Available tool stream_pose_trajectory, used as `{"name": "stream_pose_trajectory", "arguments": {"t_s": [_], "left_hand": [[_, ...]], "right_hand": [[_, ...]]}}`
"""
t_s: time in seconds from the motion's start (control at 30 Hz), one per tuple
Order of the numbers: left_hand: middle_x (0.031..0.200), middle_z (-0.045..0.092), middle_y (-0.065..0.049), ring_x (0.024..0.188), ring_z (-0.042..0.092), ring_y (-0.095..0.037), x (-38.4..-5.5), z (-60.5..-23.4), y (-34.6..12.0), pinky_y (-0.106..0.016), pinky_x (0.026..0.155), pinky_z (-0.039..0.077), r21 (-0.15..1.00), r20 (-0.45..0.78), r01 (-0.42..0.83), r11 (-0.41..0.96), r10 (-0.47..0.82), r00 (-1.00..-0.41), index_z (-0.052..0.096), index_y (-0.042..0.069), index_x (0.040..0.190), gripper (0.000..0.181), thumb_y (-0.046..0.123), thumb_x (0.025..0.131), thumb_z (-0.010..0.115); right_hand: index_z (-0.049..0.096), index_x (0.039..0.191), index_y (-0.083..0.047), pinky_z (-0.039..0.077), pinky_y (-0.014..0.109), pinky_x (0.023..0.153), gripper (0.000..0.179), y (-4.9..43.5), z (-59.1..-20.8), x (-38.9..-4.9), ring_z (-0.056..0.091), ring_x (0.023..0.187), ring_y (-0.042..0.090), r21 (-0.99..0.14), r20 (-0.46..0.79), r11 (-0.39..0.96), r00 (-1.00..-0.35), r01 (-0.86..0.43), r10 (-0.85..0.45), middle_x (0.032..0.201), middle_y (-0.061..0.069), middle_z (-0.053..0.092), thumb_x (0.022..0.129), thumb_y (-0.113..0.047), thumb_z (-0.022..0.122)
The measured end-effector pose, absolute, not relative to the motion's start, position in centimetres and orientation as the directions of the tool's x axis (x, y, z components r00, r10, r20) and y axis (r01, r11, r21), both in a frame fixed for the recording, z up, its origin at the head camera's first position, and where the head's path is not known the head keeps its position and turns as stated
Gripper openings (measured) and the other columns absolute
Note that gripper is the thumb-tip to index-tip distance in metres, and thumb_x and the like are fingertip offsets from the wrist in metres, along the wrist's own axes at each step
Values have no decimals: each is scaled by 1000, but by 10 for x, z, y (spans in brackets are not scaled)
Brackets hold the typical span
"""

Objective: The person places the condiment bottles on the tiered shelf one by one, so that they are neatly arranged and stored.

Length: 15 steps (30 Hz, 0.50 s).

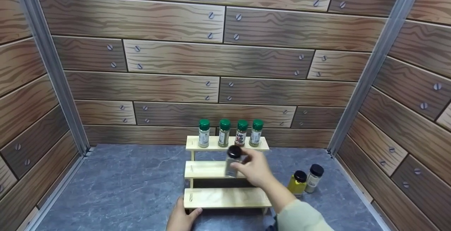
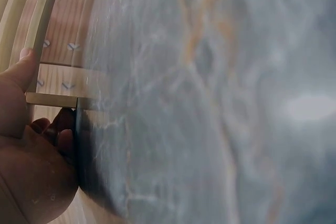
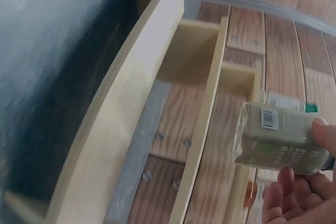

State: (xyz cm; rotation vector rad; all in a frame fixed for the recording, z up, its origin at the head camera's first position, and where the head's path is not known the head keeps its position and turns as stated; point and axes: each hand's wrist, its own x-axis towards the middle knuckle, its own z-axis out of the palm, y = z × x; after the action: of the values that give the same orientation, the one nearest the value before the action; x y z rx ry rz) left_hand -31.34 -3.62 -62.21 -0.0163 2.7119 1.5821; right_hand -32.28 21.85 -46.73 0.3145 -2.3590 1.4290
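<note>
My right hand pinches a black-capped pepper jar between thumb and fingers. The jar overlaps the middle tier of a three-tier wooden rack in the head view. Seen from the right wrist, the pepper jar shows a barcode and pale lettering on its side. Down at the rack's front left corner, my left hand grips the end of the lowest tier. In the left wrist view, the thumb of the left hand lies along the wood, with the fingers curled in by a leg.
Several green-capped spice jars stand in a row on the top tier. Right of the rack, a yellow jar and a pale jar, both black-capped, stand on the grey marbled table. Wood-patterned walls enclose three sides.
</note>
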Motion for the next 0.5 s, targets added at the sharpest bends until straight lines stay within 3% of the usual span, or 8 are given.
{"name": "stream_pose_trajectory", "arguments": {"t_s": [0.1, 0.3, 0.5], "left_hand": [[138, 57, -37, 131, 55, -53, -315, -624, -38, -63, 107, 48, 874, -17, -21, 486, -12, -1000, 45, -15, 145, 79, 17, 88, 89], [137, 58, -36, 130, 55, -52, -316, -626, -39, -63, 107, 48, 888, -11, -14, 459, -11, -1000, 46, -16, 143, 76, 15, 88, 89], [138, 56, -39, 131, 55, -55, -313, -625, -37, -65, 108, 46, 888, 50, 45, 457, 2, -999, 46, -16, 145, 78, 15, 88, 89]], "right_hand": [[75, 122, 3, 59, 27, 63, 44, 199, -466, -334, 65, 75, 18, -786, 414, 485, -909, -384, -49, 102, 13, 76, 81, -5, 90], [73, 126, 2, 60, 35, 86, 44, 173, -468, -352, 69, 97, 22, -777, 369, 512, -924, -366, -100, 120, 16, 75, 86, -8, 88], [73, 125, 3, 58, 46, 96, 41, 165, -470, -362, 68, 105, 29, -797, 349, 490, -931, -353, -103, 119, 16, 74, 87, -5, 85]]}}
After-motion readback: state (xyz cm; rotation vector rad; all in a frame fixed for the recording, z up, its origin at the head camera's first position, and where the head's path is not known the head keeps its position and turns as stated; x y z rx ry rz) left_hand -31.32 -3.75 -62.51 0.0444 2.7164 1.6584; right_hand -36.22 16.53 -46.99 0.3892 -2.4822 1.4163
